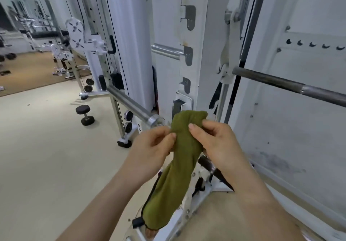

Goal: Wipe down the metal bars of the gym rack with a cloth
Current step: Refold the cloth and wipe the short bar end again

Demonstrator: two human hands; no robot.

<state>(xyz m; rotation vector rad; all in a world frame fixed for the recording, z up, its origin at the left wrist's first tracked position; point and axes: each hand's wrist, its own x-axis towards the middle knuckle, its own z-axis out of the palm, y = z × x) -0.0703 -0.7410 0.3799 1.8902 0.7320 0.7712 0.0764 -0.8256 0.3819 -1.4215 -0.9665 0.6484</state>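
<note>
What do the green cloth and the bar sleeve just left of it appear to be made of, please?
The green cloth looks like soft microfibre or terry: matte, fuzzy, hanging limp, dark stitched edge. The bar sleeve looks like polished, probably chromed steel: bright, with streaked highlights.

Both hands are up front. The left hand [153, 143] pinches the green cloth [179, 166] near its top, and the right hand [215, 139] grips it from the other side, thumb on the fabric. Below the grip the cloth hangs long and loose. Just above the grip stands the white rack upright [204, 53]. A chrome bar end [155, 120] sits just left of the grip, and a dark bar [280, 83] runs off to the upper right.
</note>
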